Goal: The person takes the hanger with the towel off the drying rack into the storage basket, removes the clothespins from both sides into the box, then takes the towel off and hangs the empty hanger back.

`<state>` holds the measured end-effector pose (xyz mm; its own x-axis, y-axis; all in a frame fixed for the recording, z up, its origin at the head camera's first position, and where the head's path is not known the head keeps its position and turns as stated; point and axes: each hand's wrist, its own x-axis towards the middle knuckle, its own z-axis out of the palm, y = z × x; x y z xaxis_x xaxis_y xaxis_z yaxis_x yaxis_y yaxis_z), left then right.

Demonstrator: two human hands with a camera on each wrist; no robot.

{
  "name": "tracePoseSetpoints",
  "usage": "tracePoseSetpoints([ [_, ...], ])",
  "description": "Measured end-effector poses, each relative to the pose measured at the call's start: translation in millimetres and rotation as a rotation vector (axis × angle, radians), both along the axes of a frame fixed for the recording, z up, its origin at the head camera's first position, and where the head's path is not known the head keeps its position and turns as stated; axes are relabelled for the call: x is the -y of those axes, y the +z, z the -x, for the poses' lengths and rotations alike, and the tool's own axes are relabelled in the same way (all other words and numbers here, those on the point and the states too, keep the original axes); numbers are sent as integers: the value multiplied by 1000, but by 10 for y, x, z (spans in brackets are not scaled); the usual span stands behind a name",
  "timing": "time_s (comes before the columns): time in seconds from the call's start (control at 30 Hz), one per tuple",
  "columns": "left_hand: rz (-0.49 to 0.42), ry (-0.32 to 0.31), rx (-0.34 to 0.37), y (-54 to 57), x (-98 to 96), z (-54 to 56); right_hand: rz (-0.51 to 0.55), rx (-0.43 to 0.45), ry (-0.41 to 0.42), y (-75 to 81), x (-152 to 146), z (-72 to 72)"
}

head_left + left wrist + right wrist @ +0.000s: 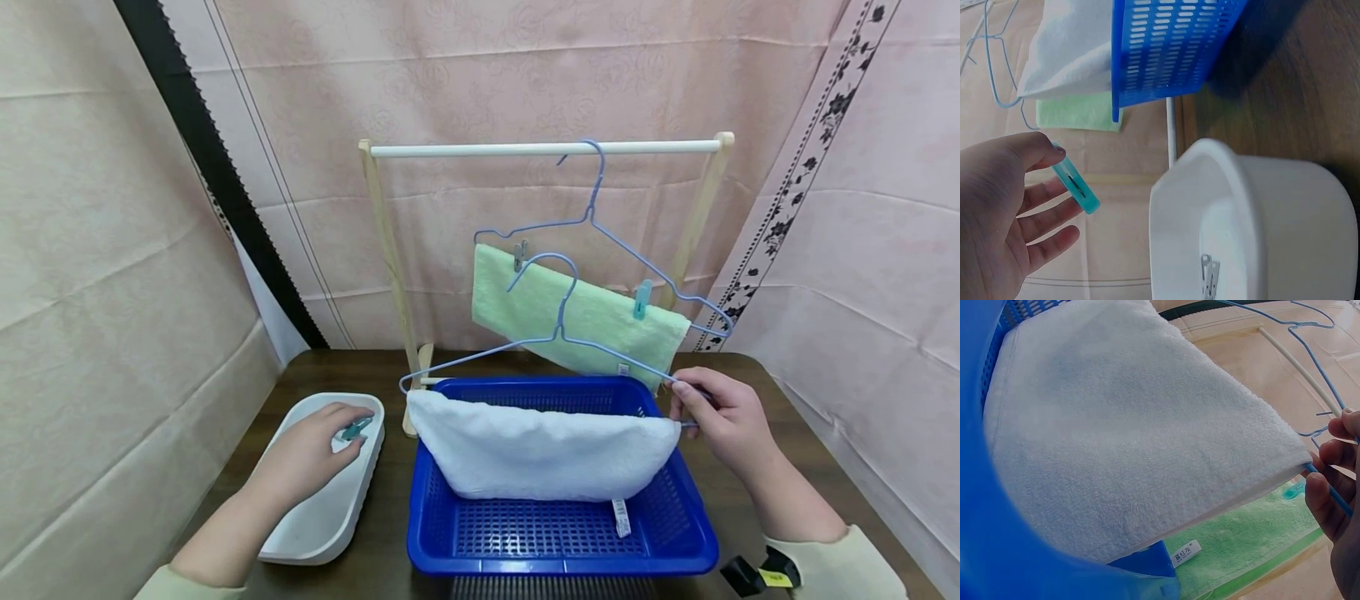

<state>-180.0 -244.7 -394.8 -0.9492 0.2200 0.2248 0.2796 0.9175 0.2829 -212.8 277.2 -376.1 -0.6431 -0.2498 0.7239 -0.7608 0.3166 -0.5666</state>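
Observation:
A teal clothespin [1076, 184] is pinched between the thumb and fingers of my left hand [315, 450], above the white tray [311, 546]. My right hand [723, 417] grips the right end of a blue wire hanger [480, 355]. Over that hanger's lower bar hangs a folded white towel [547, 454], its label showing below the hem. The towel hangs over the blue basket [562, 563]. In the right wrist view, fingers [1319, 494] curl at the hanger's bar beside the towel's corner.
Behind, a rack with a white rod [480, 151] carries another blue hanger [637, 250]. A green towel [570, 321] hangs from it, held by a grey clothespin [520, 256] and a teal one [642, 299]. Metal clothespins [1210, 278] lie in the tray.

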Motion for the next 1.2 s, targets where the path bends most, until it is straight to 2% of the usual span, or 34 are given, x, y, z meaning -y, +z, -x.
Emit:
tracePoseSetpoints([
  [0.17, 29, 7, 28, -30, 86, 24, 8, 7, 15, 14, 6, -14],
  [0.4, 119, 5, 44, -101, 165, 69, 27, 22, 26, 1, 7, -24],
  [0.67, 257, -48, -3, -277, 301, 132, 27, 27, 23, -7, 7, -21],
  [0.83, 288, -65, -5, -335, 370, 152, 31, 11, 36, -26, 2, -1],
  [1.07, 326, -46, 62, -389, 437, 198, 17, 35, 17, -2, 25, -18],
  [1.2, 344, -51, 58, -423, 467, 208, 24, 31, 28, -16, 27, -9],
])
